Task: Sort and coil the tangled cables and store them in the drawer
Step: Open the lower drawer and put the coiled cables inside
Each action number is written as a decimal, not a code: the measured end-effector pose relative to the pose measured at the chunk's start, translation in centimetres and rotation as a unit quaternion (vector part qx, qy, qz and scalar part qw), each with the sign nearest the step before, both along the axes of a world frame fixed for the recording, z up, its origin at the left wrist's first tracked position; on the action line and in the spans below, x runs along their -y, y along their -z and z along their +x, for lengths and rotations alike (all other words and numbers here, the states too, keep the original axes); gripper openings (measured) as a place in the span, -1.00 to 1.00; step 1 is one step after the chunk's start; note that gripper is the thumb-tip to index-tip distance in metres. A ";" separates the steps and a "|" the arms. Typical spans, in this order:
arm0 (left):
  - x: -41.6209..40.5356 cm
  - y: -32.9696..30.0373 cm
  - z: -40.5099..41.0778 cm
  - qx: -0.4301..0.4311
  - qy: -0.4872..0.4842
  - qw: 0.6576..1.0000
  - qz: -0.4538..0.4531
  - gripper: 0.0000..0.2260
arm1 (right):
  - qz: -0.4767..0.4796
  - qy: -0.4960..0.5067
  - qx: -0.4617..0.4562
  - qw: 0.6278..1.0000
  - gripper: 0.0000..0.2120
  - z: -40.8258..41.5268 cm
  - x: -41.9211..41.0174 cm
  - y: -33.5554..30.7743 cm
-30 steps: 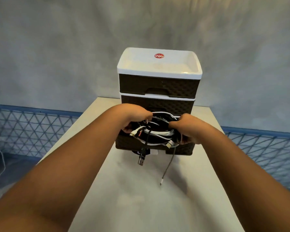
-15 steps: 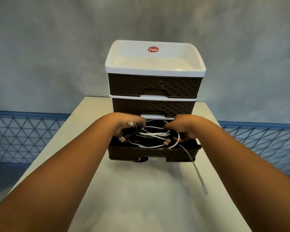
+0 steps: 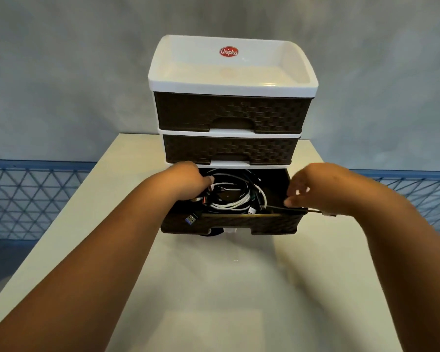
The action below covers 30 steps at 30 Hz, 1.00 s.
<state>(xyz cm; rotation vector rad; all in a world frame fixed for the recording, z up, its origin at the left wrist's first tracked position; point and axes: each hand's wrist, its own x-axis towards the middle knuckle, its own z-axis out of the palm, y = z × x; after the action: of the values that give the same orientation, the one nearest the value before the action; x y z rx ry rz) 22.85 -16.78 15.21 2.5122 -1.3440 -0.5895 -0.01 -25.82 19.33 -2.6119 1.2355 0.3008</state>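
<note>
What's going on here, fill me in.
A person is packing a bundle of coiled cables into the open bottom drawer of a small drawer unit on a table. The left hand holds the bundle down inside the drawer. The right hand pinches a thin cable end that trails over the drawer's right corner. A blue USB plug pokes over the front edge.

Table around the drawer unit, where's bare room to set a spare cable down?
The table is bare in front of the open bottom drawer, between the two forearms, and in strips either side of the unit. The drawer is crowded with coiled cables, both hands there.
</note>
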 end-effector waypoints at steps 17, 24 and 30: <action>-4.9 -0.5 0.6 0.101 0.063 0.992 -0.051 -0.85 | -0.141 -0.024 0.050 0.988 -0.83 0.8 0.7 3.8; -3.5 1.5 0.9 0.238 0.063 0.969 0.006 -0.80 | -0.146 -0.044 -0.064 0.986 -0.75 3.9 1.0 5.1; -3.8 1.0 1.3 0.215 0.092 0.972 0.035 -0.86 | -0.103 -0.073 -0.122 0.984 -0.66 3.8 1.6 4.0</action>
<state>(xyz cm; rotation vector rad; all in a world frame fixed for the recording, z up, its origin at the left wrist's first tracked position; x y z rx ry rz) 24.11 -13.01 14.24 2.6935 -1.7443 -0.1201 3.82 -27.44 15.35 -2.9223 1.2074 0.5620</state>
